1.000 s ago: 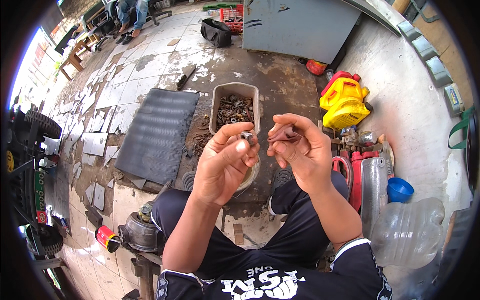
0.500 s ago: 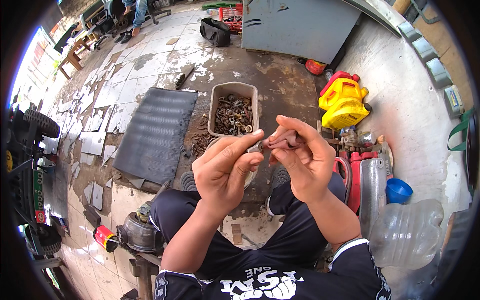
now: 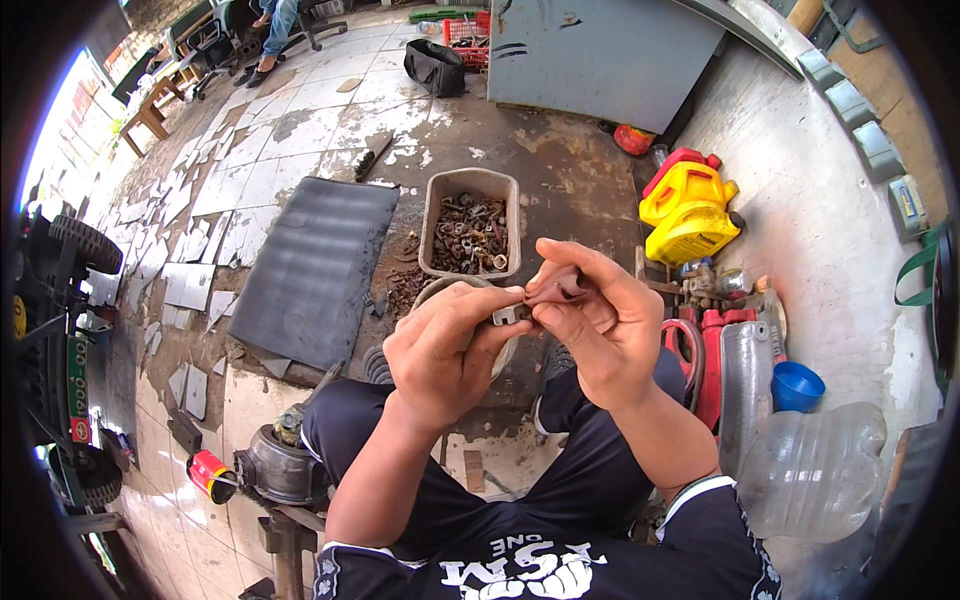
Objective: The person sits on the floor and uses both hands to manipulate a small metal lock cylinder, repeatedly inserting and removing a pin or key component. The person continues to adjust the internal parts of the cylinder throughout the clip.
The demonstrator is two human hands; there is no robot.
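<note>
In front of my lap, my left hand (image 3: pixel 440 350) pinches a small grey metal nut (image 3: pixel 508 316) with notches in its edge. My right hand (image 3: pixel 600 330) grips a folded reddish-brown sheet (image 3: pixel 560 287), which looks like sandpaper. The sheet's near end meets the nut, and both sets of fingertips come together there. Just beyond them, a grey plastic bin (image 3: pixel 473 172) holds many rusty nuts, bolts and washers. A round pale container (image 3: pixel 437 291) is mostly hidden behind my hands.
Rusty bits (image 3: pixel 406 285) lie left of the bin, beside a black rubber mat (image 3: pixel 315 265). Yellow jugs (image 3: pixel 690 215), a blue funnel (image 3: pixel 797 384) and a clear plastic bottle (image 3: pixel 815 470) line the right wall. A metal machine part (image 3: pixel 282 468) stands by my left knee. Another person's legs (image 3: pixel 280 30) show far back.
The nut has turned so that its notched side shows, and it sits slightly lower. My right hand has shifted a little left, bringing the sheet's end against the nut.
</note>
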